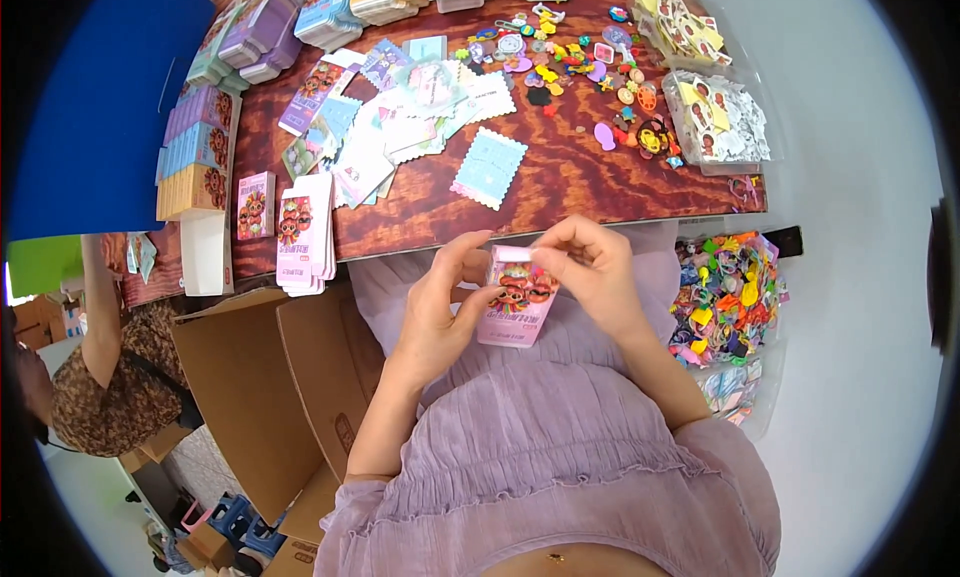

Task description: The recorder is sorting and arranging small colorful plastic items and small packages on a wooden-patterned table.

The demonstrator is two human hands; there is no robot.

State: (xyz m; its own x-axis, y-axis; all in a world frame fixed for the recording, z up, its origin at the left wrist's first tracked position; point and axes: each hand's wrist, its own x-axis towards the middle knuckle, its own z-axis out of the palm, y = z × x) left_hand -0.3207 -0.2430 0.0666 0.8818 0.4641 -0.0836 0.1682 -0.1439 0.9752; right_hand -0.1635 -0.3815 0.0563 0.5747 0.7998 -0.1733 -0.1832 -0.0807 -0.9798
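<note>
Over my lap, just off the table's near edge, I hold a small pink cardboard box (pixel 513 322) upright, with cartoon figures on its front. My left hand (pixel 437 302) grips its left side, the thumb lying across the front. At the top right corner my right hand (pixel 592 272) pinches the box by its top flap, fingers and thumb close together. Whether anything is inside the box cannot be seen. Nearest on the table lie a stack of flat pink cartons (pixel 305 232), a closed pink box (pixel 256 205) and a blue scalloped-edge packet (pixel 489 167).
Loose cards (pixel 385 137) and small colourful charms (pixel 560 62) spread over the wooden table (pixel 420 217). Clear bins (pixel 718 122) stand at its right, and a tub of trinkets (pixel 725 297) below. An open cardboard carton (pixel 240 377) is at my left; another person's arm (pixel 98 317) shows beyond it.
</note>
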